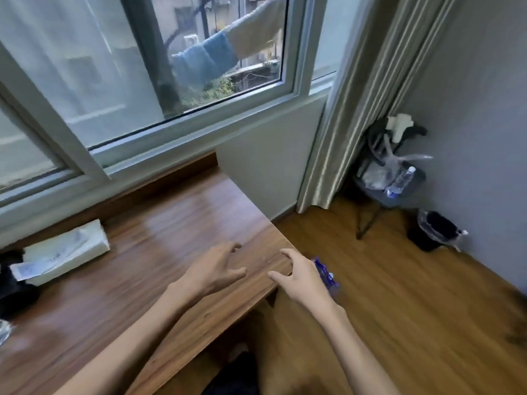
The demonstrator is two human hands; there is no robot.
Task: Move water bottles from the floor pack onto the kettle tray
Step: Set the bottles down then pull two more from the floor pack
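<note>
Bottles in a blue-wrapped floor pack [326, 276] showed only as a blurred sliver just past the right hand [302, 279], on its outer side, low beside the tabletop's corner; how many it held could not be told. The right hand hung over that corner with its fingers spread and curled, gripping nothing. Just to its inner side, the left hand [214, 270] hovered above the wooden tabletop [159, 223], fingers likewise parted and bent, holding nothing. The two hands were near each other but apart.

Well off to the left hand's outer side, a white tissue pack [65, 252] lay on the tabletop, with a dark object [11, 292] just beside it at the frame's edge, too cropped to identify.

Beyond the right hand, across the wooden floor [399, 295], a small black bin [430, 230] with a clear liner stood near the grey wall. Just behind the bin, a folding chair [382, 192] carried plastic wrapping and one water bottle [400, 181] lying tilted, its white cap uppermost. A striped curtain [359, 95] hung beside the chair.

Farthest from both hands, a sliding window [159, 81] ran along the back of the tabletop, and a blue and cream garment [222, 52] hung outside the glass.
</note>
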